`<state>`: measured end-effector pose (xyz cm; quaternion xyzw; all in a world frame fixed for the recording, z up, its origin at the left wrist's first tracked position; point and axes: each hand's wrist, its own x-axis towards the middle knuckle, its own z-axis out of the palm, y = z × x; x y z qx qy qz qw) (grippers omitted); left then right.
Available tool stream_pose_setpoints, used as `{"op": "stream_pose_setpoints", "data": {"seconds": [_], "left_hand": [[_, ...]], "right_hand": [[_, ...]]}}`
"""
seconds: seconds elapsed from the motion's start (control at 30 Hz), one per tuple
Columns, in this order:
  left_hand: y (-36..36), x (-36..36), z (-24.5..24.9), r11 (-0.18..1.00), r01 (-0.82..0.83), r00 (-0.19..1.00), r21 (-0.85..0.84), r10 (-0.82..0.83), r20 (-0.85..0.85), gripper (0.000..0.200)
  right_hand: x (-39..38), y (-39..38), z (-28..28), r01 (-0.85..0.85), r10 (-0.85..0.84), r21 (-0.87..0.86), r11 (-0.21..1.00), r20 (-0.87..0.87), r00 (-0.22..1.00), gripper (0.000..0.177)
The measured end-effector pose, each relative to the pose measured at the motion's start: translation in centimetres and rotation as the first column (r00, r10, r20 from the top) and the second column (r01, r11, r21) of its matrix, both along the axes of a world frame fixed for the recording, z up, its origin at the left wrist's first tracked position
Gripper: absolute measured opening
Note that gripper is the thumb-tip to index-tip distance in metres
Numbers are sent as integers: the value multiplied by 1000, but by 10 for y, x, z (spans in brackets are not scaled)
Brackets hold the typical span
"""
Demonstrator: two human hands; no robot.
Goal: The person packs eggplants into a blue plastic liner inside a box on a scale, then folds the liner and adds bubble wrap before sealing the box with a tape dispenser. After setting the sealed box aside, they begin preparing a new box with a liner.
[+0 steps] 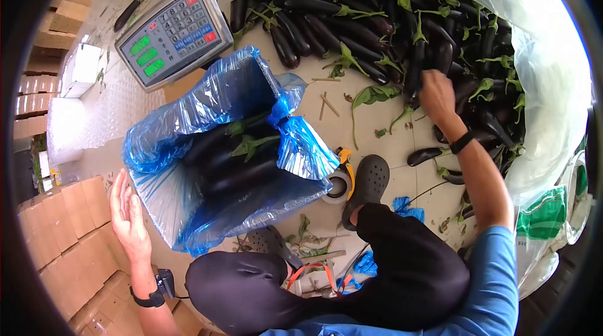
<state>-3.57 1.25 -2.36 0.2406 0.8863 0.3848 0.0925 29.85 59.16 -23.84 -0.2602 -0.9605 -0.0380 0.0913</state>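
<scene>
A box lined with blue plastic film (164, 113) stands in front of me, with several dark purple eggplants (232, 169) lying inside it. My left hand (130, 220) is beside the box's near left corner, fingers stretched out and holding nothing. At the pile of loose eggplants (367, 25), my right hand (438, 98) has its fingers curled round a dark eggplant (414, 75); the fingertips are partly hidden. Part of the blue film is bunched up on the box's right side.
A digital scale display (173, 33) stands behind the box. A tape roll with a yellow-handled dispenser (342, 179) lies by my shoe (370, 185). Cardboard boxes (66, 223) are stacked at left. Clear plastic sheeting (553, 78) borders the pile. Leaves and stems litter the floor.
</scene>
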Motion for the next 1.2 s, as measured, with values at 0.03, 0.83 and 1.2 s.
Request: {"op": "stream_pose_setpoints", "data": {"seconds": [0.03,0.83,1.2], "left_hand": [[2,-1,-3,999,10,1000,31,-10,-11,49],[-10,-6,-34,979,-159,985,126,149,81,42],[-21,13,7,979,-161,987,127,157,41,41]], "right_hand": [[-16,-2,-3,4,14,-134,991,136,991,37],[-162,14,-51,-158,-662,-985,-67,-75,746,71],[-56,-25,93,4,-85,-204,979,-392,916,65]]}}
